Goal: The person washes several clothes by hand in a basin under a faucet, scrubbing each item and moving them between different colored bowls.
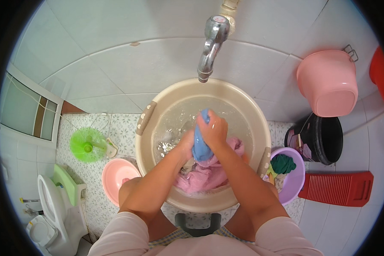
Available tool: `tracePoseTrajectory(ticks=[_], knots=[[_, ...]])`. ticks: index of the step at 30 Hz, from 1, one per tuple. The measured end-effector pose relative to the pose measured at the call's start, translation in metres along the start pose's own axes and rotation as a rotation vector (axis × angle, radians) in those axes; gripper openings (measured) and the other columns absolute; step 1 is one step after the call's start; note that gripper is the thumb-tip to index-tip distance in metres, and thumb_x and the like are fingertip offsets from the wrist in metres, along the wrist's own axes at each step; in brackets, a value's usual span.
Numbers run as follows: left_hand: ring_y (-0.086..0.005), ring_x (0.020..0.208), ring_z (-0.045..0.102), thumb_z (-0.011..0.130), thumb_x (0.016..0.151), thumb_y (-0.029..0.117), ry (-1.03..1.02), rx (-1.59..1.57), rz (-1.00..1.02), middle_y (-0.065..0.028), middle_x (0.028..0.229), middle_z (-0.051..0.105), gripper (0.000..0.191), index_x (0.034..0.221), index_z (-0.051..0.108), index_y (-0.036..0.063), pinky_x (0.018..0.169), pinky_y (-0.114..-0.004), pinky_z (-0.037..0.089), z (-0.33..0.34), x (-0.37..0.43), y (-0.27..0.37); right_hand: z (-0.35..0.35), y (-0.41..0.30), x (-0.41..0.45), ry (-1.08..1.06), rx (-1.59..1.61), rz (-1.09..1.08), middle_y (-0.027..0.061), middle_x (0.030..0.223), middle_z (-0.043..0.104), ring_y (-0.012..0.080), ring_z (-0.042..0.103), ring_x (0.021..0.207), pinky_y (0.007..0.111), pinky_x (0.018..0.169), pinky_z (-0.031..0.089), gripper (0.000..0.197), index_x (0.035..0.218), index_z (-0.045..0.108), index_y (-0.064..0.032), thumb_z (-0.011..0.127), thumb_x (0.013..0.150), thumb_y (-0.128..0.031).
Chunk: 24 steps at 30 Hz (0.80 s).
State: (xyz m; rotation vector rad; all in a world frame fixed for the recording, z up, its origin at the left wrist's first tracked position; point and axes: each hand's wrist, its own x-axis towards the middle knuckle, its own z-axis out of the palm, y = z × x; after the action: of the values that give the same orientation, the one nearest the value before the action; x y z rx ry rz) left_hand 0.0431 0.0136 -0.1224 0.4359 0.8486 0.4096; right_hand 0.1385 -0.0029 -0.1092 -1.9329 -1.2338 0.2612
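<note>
Both my hands are closed around a wet blue cloth (pixel 201 145) above the water. My right hand (pixel 215 128) grips its upper part, and a bit of blue shows past the fingers. Lower down on its left side is my left hand (pixel 187 144), its fingers partly hidden behind the cloth. Beneath them a large beige plastic basin (pixel 176 92) holds water with ripples and bubbles. Soaked pink fabric (pixel 204 179) lies in the near half of the basin, with a small pale piece beside it and a bit of orange at its right.
A chrome tap (pixel 208 54) juts from the wall over the basin's far rim. Left are a pink bowl (pixel 115 172), a green fan (pixel 88 145) and a toilet (pixel 56 204). Right are a purple basin of clothes (pixel 296 179), a red washboard (pixel 339 188), a black bucket (pixel 331 140) and a hanging pink bucket (pixel 328 80).
</note>
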Motion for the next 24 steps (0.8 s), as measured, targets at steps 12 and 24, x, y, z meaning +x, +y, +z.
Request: tracePoseTrajectory(ticks=[12, 24], knots=[[-0.0379, 0.111, 0.046, 0.075, 0.066, 0.022, 0.452, 1.253, 0.611, -0.0268, 0.122, 0.043, 0.087, 0.130, 0.023, -0.0025, 0.091, -0.039, 0.040, -0.038, 0.008, -0.011, -0.005, 0.068, -0.001, -0.287, -0.029, 0.315, 0.0322, 0.128, 0.038, 0.0359, 0.043, 0.118, 0.035, 0.099, 0.033, 0.106, 0.137, -0.001, 0.0057, 0.071, 0.071, -0.035], [-0.0312, 0.100, 0.058, 0.065, 0.067, 0.023, -0.055, 2.030, -0.121, -0.0185, 0.108, 0.059, 0.041, 0.103, 0.061, 0.0026, 0.082, -0.037, 0.047, -0.034, -0.003, -0.020, 0.007, 0.077, -0.028, -1.095, -0.428, 0.159, 0.0225, 0.105, 0.059, 0.0357, 0.057, 0.098, 0.036, 0.085, 0.045, 0.055, 0.101, 0.062, -0.0017, 0.067, 0.061, -0.039]])
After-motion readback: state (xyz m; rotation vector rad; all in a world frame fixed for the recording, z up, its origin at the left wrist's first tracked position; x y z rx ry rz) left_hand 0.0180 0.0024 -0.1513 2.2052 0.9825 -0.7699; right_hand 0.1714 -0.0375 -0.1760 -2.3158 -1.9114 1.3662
